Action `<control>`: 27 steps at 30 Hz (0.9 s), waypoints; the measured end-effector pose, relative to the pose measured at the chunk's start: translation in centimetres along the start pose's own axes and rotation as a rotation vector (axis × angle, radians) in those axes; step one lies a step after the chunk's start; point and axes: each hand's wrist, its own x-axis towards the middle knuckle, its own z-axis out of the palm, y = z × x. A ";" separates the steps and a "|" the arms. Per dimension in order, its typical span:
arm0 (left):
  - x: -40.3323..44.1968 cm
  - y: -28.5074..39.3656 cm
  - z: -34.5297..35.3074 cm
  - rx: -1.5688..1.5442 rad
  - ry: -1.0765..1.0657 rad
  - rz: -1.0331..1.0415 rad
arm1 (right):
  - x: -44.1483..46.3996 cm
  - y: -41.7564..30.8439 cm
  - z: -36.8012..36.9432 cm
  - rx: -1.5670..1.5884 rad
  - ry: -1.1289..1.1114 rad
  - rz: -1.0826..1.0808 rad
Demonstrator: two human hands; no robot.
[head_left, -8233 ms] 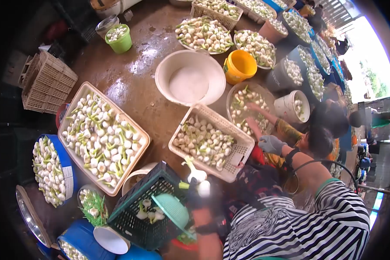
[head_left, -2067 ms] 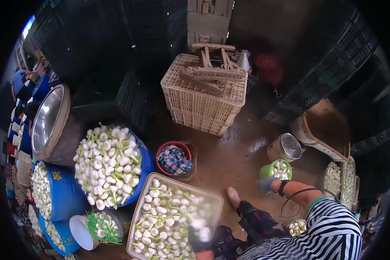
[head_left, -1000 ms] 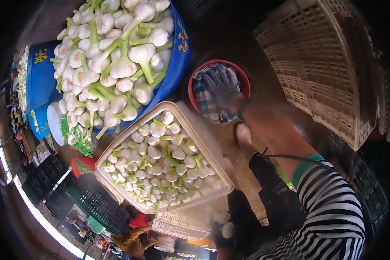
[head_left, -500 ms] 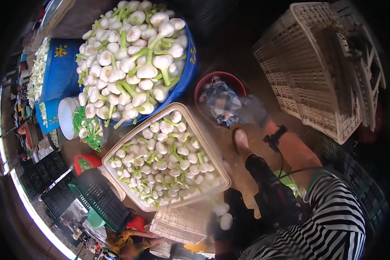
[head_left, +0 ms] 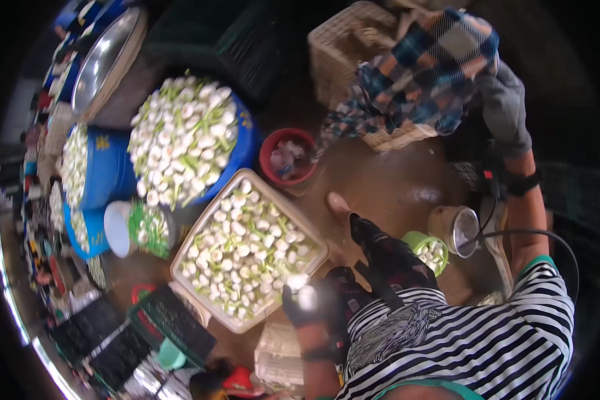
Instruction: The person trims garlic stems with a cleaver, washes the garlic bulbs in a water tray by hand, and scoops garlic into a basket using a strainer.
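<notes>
My right hand [head_left: 505,110], in a grey glove, is closed on a plaid cloth [head_left: 440,73] and holds it raised, spread out in the air at the upper right. Part of the cloth hangs down beside a red bucket [head_left: 265,157]. My left hand [head_left: 327,303], in a dark glove and blurred, is near the lower right corner of a pale square tub [head_left: 292,212]. White garlic bulbs [head_left: 307,297] show at its fingers and appear held. In the tub lie many garlic bulbs [head_left: 247,247] with green stems.
A blue tub [head_left: 248,133] heaped with garlic stands beyond the square tub. Behind the cloth are beige plastic crates [head_left: 327,60]. Near my legs sit a light green bucket [head_left: 413,239] with garlic and a metal-lined pot [head_left: 463,233]. Dark crates [head_left: 170,320] stand at lower left.
My right hand has lifted the plaid cloth out of the red bucket, up and to the right. My left hand has shifted up toward the tub's corner. The whole view has swung.
</notes>
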 end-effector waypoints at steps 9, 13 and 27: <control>1.8 0.1 1.1 0.021 -0.206 -0.087 | 5.7 -13.7 -23.3 0.367 0.254 -0.424; 3.1 -2.5 5.4 -0.059 -0.138 -0.174 | 9.8 -11.3 -30.9 0.144 0.479 -0.460; 2.5 -17.5 26.9 0.002 -0.136 -0.227 | 24.5 11.4 -43.8 -0.192 0.660 -0.072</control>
